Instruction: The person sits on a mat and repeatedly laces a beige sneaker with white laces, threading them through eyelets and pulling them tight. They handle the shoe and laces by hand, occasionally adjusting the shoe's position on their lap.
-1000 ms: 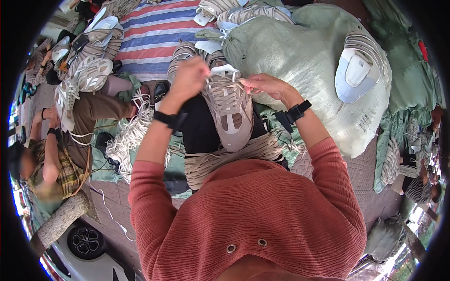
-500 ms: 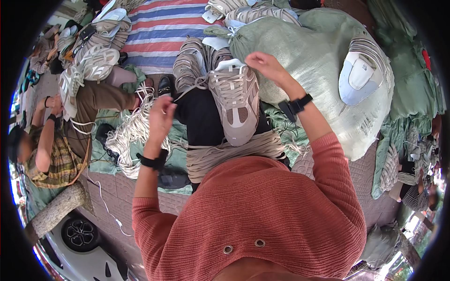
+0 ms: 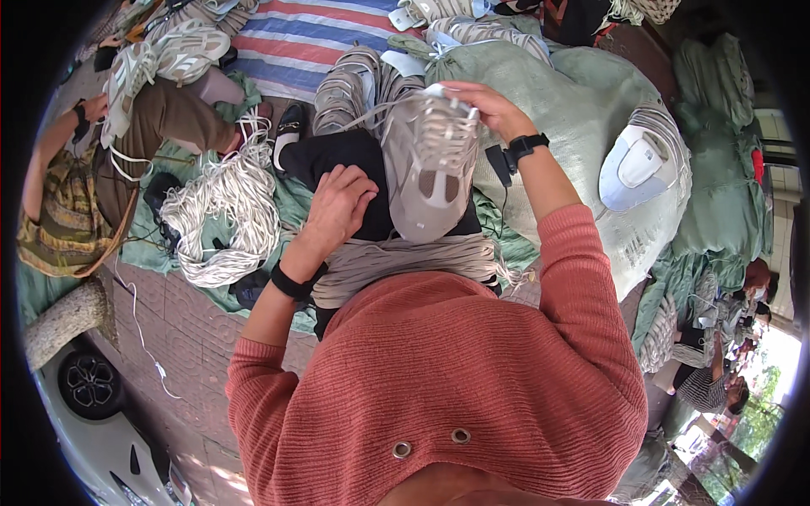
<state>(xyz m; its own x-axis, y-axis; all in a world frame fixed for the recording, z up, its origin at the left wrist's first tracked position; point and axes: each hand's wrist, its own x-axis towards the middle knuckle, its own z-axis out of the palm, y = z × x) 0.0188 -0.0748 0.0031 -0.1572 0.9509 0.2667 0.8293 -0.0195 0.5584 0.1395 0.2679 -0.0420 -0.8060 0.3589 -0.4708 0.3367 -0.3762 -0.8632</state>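
Observation:
A grey-beige sneaker (image 3: 429, 169) with pale laces rests toe toward me on my lap, over black trousers. My right hand (image 3: 485, 105) grips its heel and collar end from the right. A loose lace (image 3: 371, 116) runs from the upper part of the shoe to the left. My left hand (image 3: 342, 204) is over my thigh just left of the shoe, fingers curled; whether something is in them is hidden. Across my lap lies a thick bundle of beige laces (image 3: 396, 263).
Further sneakers (image 3: 342, 93) stand beyond my knees. A large pale-green sack (image 3: 557, 110) fills the right, with a shoe upper (image 3: 641, 160) on it. A heap of white laces (image 3: 232, 211) lies left on green cloth. A co-worker's leg (image 3: 181, 114) and shoes are at the left.
My left hand has moved right and nearer the shoe, down onto my thigh. My right hand has closed on the shoe's heel end, and the shoe is tilted slightly.

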